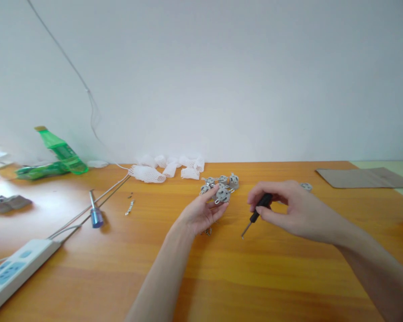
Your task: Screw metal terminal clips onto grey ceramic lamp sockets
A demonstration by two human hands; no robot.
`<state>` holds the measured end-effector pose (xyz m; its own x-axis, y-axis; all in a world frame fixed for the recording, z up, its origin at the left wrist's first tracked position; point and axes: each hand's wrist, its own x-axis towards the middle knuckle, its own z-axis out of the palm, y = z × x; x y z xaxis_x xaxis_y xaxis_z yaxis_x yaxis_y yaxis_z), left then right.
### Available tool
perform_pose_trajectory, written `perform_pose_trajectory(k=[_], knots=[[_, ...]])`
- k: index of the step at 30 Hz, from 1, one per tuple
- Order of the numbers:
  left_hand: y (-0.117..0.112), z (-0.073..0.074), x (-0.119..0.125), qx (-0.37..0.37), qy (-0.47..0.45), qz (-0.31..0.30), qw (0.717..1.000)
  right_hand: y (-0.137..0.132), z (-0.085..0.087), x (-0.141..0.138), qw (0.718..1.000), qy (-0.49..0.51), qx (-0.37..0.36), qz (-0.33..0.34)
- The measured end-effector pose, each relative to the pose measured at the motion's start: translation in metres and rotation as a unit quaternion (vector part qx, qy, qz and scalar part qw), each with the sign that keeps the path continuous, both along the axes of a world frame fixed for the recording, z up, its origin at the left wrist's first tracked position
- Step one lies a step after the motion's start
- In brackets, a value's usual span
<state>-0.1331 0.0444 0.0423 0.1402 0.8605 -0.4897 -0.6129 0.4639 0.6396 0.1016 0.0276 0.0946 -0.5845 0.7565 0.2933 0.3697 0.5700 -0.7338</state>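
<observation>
My left hand [201, 212] holds a grey round part with metal lugs [223, 195] between thumb and fingers, above the table. Just behind it stand several similar grey parts [223, 180]. Small metal pieces [207, 231] lie below the left hand, partly covered by it. In my right hand [282, 203] is a small screwdriver [255, 215] with a black handle, its shaft slanting down to the left. Something tiny seems to sit at its tip, too small to make out. The screwdriver is apart from the held part. Another grey part [306, 186] shows behind the right hand.
A blue-handled screwdriver [96, 214] and a thin metal strip [130, 207] lie left of the hands. White foam nets [147, 173] line the wall. Further left are a power strip [20, 268], cables and a green bottle [62, 152]. Brown cardboard [362, 178] lies back right.
</observation>
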Motion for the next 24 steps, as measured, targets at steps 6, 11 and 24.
perform_pose_trajectory(k=[6, 11, 24], knots=[[-0.003, 0.001, 0.018, -0.024, -0.025, -0.021, 0.999, 0.006, 0.006, 0.013, 0.987, 0.092, 0.061, -0.121], [-0.006, 0.006, 0.025, -0.048, -0.051, -0.037, 0.997, 0.006, 0.009, 0.013, 0.978, 0.115, 0.088, -0.153], [-0.006, -0.003, 0.027, -0.059, -0.064, -0.089, 0.992, 0.009, 0.005, 0.012, 0.976, 0.122, 0.099, -0.152]])
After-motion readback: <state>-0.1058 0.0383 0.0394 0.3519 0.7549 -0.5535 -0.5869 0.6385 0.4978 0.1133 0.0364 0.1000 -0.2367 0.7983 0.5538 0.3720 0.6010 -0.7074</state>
